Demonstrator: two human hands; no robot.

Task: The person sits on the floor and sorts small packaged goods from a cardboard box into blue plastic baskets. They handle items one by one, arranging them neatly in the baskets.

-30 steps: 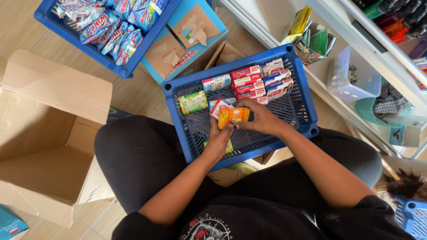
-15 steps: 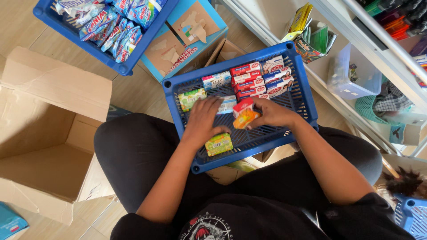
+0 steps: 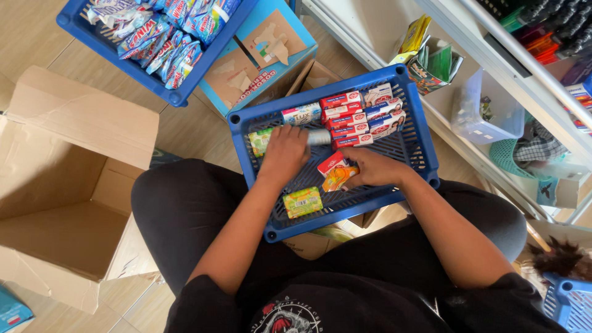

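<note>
The left hand (image 3: 285, 150) had swung up the blue slatted plastic crate (image 3: 425, 154) since half a second before, when it lay lower over the grid with the palm flat. Now it was pressed down at the near end of the top rows, fingers curled together over a white rectangular soap box (image 3: 317, 137) and partly covering a green-wrapped bar (image 3: 259, 142) at the left wall; whether it truly pinched the white box or only pushed it, the view did not settle. The right hand (image 3: 373, 168) sat in the middle of the crate, fingers closed round a pair of small boxes, a red-and-white one (image 3: 330, 163) and an orange one (image 3: 339, 177), touching each other and tilted off the grid. A second earlier both hands had met over that orange packet; they had since parted, one sorting and one holding. A yellow-green wrapped bar (image 3: 302, 201) lay alone on the crate floor near the person's lap, uncovered once the left hand moved. Red-and-white soap boxes (image 3: 351, 117) stood packed in rows along the far side. To the left stood an open brown cardboard carton (image 3: 74, 123); beyond, a second blue crate of shiny snack packets (image 3: 166, 43).
</note>
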